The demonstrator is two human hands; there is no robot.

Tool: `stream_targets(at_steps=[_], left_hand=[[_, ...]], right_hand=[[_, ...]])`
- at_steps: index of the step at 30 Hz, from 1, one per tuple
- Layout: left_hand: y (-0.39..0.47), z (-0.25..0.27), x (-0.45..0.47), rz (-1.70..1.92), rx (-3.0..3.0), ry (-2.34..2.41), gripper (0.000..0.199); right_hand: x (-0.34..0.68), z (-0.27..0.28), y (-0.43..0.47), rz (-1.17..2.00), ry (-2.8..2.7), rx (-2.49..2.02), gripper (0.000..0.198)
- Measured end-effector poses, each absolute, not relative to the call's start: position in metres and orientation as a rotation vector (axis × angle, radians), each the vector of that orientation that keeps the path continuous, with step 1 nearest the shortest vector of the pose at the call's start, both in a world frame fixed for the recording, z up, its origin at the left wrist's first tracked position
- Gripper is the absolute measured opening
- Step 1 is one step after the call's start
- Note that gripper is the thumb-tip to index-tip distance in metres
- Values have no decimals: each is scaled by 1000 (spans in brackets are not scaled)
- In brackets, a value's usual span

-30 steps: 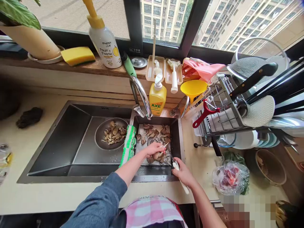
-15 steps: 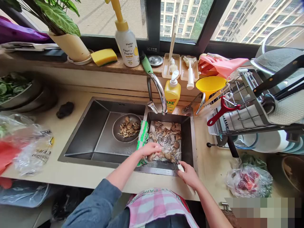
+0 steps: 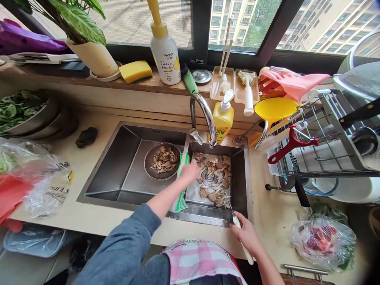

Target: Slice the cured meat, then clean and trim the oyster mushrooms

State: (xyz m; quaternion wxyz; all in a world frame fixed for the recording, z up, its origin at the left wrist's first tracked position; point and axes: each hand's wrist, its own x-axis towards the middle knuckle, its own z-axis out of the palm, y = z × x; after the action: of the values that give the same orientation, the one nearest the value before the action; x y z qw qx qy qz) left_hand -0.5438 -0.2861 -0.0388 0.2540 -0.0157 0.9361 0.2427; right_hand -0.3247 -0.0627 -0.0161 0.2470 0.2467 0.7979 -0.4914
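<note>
My left hand (image 3: 190, 173) is over the divider and the left edge of the small sink basin (image 3: 240, 198), beside a green-and-white striped cloth (image 3: 181, 202). Motion smears its fingers, so I cannot make out whether they hold anything. Brown mushrooms (image 3: 220, 170) lie in rippling water in that basin. At the basin's front right corner, my right hand (image 3: 245, 233) is closed round a white-handled knife (image 3: 247, 253), whose thin blade points toward the mushrooms. A round dark bowl (image 3: 147, 166) of mushroom pieces (image 3: 164, 159) sits in the larger left basin (image 3: 118, 166).
The faucet (image 3: 204, 114) arches over the divider, with a yellow soap bottle (image 3: 222, 122) behind. At right stand a dish rack (image 3: 320, 158) and a bagged red item (image 3: 322, 239). Leafy greens (image 3: 22, 107) fill a metal bowl at left. A plastic bag (image 3: 44, 182) lies nearby.
My left hand has moved away from me and left, from above the mushrooms toward the divider. My right hand has drawn back slightly with the knife. The view has shifted a little left.
</note>
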Motion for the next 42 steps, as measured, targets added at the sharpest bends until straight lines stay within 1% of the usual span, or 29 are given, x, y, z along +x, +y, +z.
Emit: stream_targets(at_steps=[2, 4, 8, 12, 15, 18, 23, 25, 27, 34, 36, 40, 42], left_hand=[[-251, -64, -528, 638, -244, 2345, 37], [-238, -87, -519, 664, -344, 2256, 38], [-248, -119, -518, 814, -548, 2143, 35], [-245, -131, -514, 1085, -595, 2019, 32], [-227, -130, -502, 1314, -524, 1874, 28], [-216, -119, -488, 1489, -438, 1719, 28], [-226, -90, -467, 1784, -282, 1298, 39], [-231, -81, -459, 1816, -223, 1140, 42], [-234, -77, -453, 1763, -182, 1095, 42], [-236, -85, -442, 1626, -118, 1174, 39], [-235, -93, -443, 1509, -79, 1347, 35], [-231, -114, -471, 1259, -92, 1843, 22], [-228, -124, -497, 1236, -112, 2000, 28]], right_hand=[[-325, -15, -60, -1374, 2163, 678, 48], [-325, -13, -57, -1398, 2150, 689, 49], [-319, -13, -54, -1420, 2145, 723, 51], [-317, -15, -55, -1412, 2156, 725, 51], [-324, -14, -58, -1394, 2157, 692, 49], [-338, -12, -60, -1349, 2178, 635, 48], [-355, -10, -63, -1244, 2189, 610, 53], [-357, -10, -65, -1241, 2177, 596, 55], [-357, -9, -66, -1246, 2178, 575, 54], [-351, -13, -66, -1202, 2179, 463, 37], [-348, -16, -64, -1195, 2189, 496, 35], [-342, -18, -59, -1228, 2198, 586, 40], [-338, -16, -56, -1262, 2186, 601, 42]])
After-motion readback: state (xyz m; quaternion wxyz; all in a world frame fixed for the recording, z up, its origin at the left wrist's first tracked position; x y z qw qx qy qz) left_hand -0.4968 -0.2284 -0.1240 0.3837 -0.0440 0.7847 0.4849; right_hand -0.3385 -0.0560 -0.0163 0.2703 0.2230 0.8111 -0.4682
